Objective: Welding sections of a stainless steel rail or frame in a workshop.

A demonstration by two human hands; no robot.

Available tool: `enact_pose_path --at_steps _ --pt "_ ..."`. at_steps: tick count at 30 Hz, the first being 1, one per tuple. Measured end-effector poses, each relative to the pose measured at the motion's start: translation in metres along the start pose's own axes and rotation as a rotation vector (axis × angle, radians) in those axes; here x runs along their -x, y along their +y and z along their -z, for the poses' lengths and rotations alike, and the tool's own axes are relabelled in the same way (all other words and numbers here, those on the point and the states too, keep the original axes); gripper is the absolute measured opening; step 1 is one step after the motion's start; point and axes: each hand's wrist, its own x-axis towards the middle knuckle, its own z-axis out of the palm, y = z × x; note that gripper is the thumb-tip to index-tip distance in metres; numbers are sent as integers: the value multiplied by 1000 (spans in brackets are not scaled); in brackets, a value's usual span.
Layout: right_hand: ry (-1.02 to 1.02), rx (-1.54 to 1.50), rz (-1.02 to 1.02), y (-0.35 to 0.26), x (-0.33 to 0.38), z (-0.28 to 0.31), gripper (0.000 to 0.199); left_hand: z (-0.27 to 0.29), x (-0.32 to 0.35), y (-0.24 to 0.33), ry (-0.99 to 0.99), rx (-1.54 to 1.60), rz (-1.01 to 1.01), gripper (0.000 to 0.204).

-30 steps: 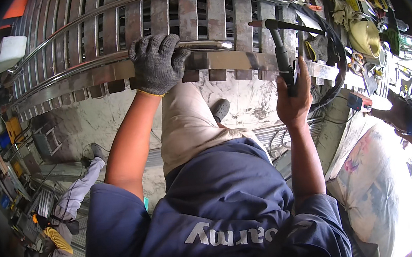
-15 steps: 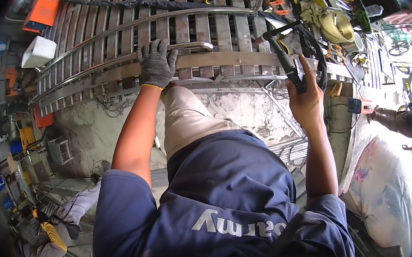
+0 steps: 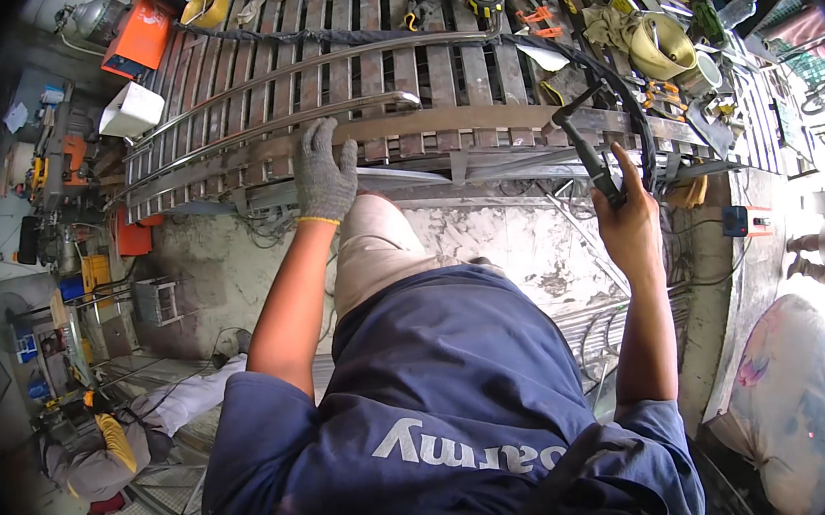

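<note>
At twelve o'clock from my torso, across the slatted steel workbench (image 3: 473, 70), I list the following.

Left hand (image 3: 324, 171): in a grey knit glove with a yellow cuff, laid palm-down on a long flat metal strip (image 3: 478, 118) that runs along the near edge of the bench. Fingers are spread and pressed flat on the metal, not wrapped around it.

Right hand (image 3: 628, 220): bare, at about two o'clock, fingers closed round the handle of a black welding torch (image 3: 588, 154). The torch rises toward eleven o'clock from the fist, with its tip just above the right part of the strip; I cannot tell whether tip and strip touch. A black hose (image 3: 631, 119) loops from the torch up over the bench.

Curved metal rods (image 3: 317, 117): two, lying on the slats just beyond the left hand, arching from nine o'clock toward one o'clock.

White box (image 3: 132, 110): at ten o'clock on the far left corner of the bench, with an orange case (image 3: 140, 40) just beyond it.

Tan cap-shaped item (image 3: 664, 45): at one o'clock on the bench, among small tools and clamps too crowded to sort.

Floor: stained concrete (image 3: 491, 239) under the bench. A second person (image 3: 111, 445) crouches at eight o'clock, well apart from my hands. A pale patterned sack (image 3: 809, 397) sits at four o'clock.
</note>
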Motion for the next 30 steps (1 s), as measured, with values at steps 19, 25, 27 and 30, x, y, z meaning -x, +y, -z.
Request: enact_pose_path --at_steps 19,25,27,30 --pt "87 367 63 -69 -1 -47 71 -15 -61 40 -1121 639 -416 31" --pt "149 409 -285 -125 5 -87 70 -29 -115 27 -1468 695 -612 29" --pt "163 420 -335 -149 8 -103 70 -36 -122 18 -1478 860 -732 28" --pt "177 413 -438 -181 8 -127 70 -52 -123 8 -1587 962 -795 28"
